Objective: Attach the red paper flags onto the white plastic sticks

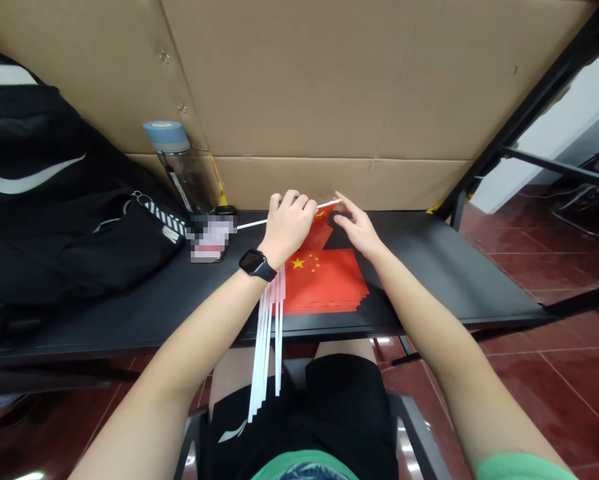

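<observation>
My left hand [286,223] is closed around a thin white stick [252,222] of a small red flag [319,230] with yellow stars, and the stick runs out on both sides of the hand. A black smartwatch [257,265] sits on that wrist. My right hand [359,230] is at the far end of the stick, its fingertips pinching the flag's top corner by the yellow stick tip. Below lies a stack of red flags [324,281] on the black table [429,280]. Their white sticks [264,350] hang over the table's near edge.
A black bag [44,193] with a white curved logo lies at the table's left, beside a clear bottle with a blue lid [176,160] and a pixelated object [212,238]. Cardboard [299,87] stands behind the table. My lap and a red tile floor lie below.
</observation>
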`<state>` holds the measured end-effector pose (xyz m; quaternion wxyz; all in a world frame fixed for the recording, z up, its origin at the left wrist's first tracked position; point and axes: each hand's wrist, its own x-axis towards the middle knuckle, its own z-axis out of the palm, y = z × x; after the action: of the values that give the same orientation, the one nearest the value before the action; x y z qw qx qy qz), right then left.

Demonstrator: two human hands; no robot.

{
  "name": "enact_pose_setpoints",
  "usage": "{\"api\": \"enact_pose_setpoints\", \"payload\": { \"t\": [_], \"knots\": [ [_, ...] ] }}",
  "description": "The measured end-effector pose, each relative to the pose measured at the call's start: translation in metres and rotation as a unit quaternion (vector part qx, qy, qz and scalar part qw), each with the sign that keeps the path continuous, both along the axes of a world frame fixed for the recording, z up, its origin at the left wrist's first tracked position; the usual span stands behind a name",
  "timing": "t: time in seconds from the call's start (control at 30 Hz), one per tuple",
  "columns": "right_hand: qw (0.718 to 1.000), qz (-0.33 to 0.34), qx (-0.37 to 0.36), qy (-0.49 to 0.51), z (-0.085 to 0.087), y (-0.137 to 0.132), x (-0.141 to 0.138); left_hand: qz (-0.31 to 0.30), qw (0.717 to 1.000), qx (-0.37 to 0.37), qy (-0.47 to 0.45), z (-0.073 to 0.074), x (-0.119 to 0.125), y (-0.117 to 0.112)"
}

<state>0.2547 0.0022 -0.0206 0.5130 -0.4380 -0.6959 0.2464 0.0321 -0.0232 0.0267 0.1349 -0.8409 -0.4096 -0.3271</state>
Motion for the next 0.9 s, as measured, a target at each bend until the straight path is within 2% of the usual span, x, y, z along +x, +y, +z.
{"api": "enact_pose_setpoints", "payload": {
  "t": [0.13,0.2,0.33,0.43,0.53,0.63,0.7,0.8,0.9],
  "knots": [
    [0.994,-0.055,0.018,-0.094,-0.015,0.014,0.015,0.009,0.999,0.030,-0.026,0.019,-0.006,-0.005],
    [0.995,-0.049,0.002,-0.091,-0.019,0.017,0.017,0.017,0.998,0.040,-0.047,0.030,-0.008,-0.010],
    [0.998,0.014,-0.047,0.028,-0.012,0.013,0.016,0.028,0.994,0.035,-0.102,0.050,-0.016,-0.018],
    [0.990,-0.006,-0.046,0.132,0.002,0.008,0.021,0.042,0.989,0.021,-0.141,0.062,-0.028,-0.022],
    [0.983,-0.028,-0.008,0.180,0.018,0.004,0.034,0.067,0.986,-0.006,-0.152,0.067,-0.042,-0.026],
    [0.988,0.001,-0.014,0.155,0.031,-0.005,0.052,0.092,0.986,-0.053,-0.125,0.062,-0.050,-0.031],
    [0.994,0.052,-0.053,0.084,0.037,-0.012,0.065,0.099,0.985,-0.114,-0.085,0.051,-0.052,-0.035],
    [0.986,0.094,-0.115,-0.071,0.040,-0.019,0.082,0.087,0.969,-0.233,-0.003,0.027,-0.050,-0.039],
    [0.959,0.079,-0.169,-0.212,0.035,-0.018,0.088,0.092,0.958,-0.263,0.064,-0.002,-0.045,-0.043]
  ]
}}
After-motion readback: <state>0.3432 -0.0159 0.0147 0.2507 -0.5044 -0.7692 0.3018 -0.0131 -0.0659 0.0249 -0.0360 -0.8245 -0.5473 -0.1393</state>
